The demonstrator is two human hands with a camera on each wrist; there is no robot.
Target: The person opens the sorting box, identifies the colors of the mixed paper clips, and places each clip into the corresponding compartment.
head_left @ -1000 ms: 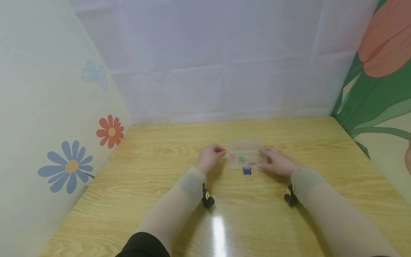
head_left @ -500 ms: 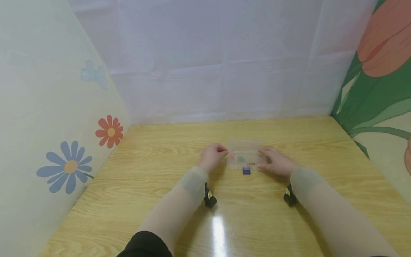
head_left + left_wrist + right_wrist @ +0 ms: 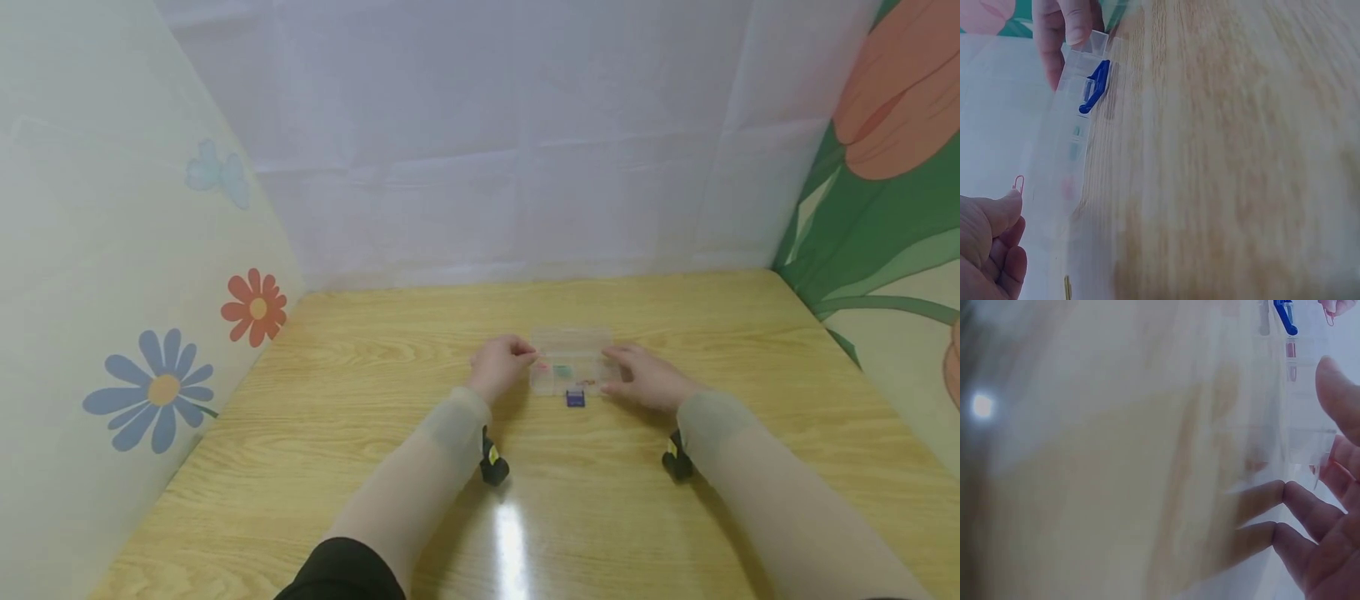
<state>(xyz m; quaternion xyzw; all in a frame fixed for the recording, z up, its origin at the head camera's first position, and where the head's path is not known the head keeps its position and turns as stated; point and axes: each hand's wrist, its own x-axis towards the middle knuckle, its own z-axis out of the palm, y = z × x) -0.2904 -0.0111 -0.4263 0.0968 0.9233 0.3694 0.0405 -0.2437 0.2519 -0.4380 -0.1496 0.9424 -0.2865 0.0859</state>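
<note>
A clear plastic compartment box (image 3: 572,340) stands on the table with its lid raised at the back and a blue latch (image 3: 575,399) at its front. Pink, green and reddish small pieces show in its compartments. Between thumb and forefinger my left hand (image 3: 501,368) pinches a red paper clip (image 3: 1019,182), held upright at the box's left end. My right hand (image 3: 651,379) holds the right end of the box, thumb at the front corner and fingers reaching round to the back. The box walls partly blur what lies inside.
The wooden table (image 3: 337,433) runs back to a white cloth backdrop (image 3: 480,150). Flower-patterned panels (image 3: 165,390) flank it on both sides. Black wrist cameras (image 3: 493,467) sit below both wrists.
My left hand has shifted slightly to the right, bringing its fingertips over the box's left edge. My right hand and the box look nearly unmoved.
</note>
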